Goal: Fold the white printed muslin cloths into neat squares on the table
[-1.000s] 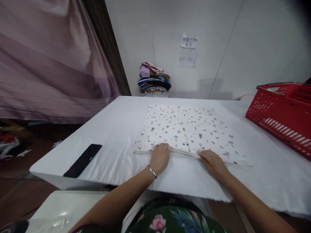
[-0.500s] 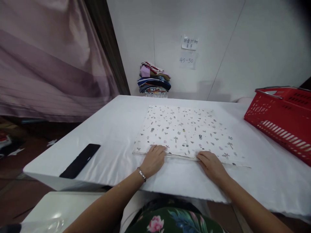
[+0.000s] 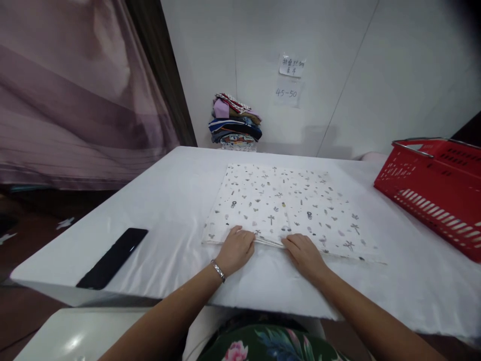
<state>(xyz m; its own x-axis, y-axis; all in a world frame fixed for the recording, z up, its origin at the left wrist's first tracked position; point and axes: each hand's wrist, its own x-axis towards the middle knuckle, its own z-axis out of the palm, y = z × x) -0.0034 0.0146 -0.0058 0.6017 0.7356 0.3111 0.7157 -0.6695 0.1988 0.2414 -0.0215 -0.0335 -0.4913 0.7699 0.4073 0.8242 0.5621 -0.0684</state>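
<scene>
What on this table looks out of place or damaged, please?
I see no spill or damage. Only the black phone seems slightly odd: it lies slantwise, one end at the front edge of the table, apart from the patterned cloth.

A white table [image 3: 165, 200] bears printed cloth [image 3: 278, 200], phone [image 3: 112, 258], red basket [image 3: 438, 183].

This looks like a simple workroom or shop back room, though the dim left side leaves that uncertain: handwritten notes [image 3: 292, 66] on a pale panel wall [image 3: 206, 55], one reading "45-50", a stack of folded cloths [image 3: 236, 123], a red shopping basket [image 3: 447, 175] and a white-covered table [image 3: 169, 200] beside hanging pink drapery [image 3: 75, 110].
</scene>
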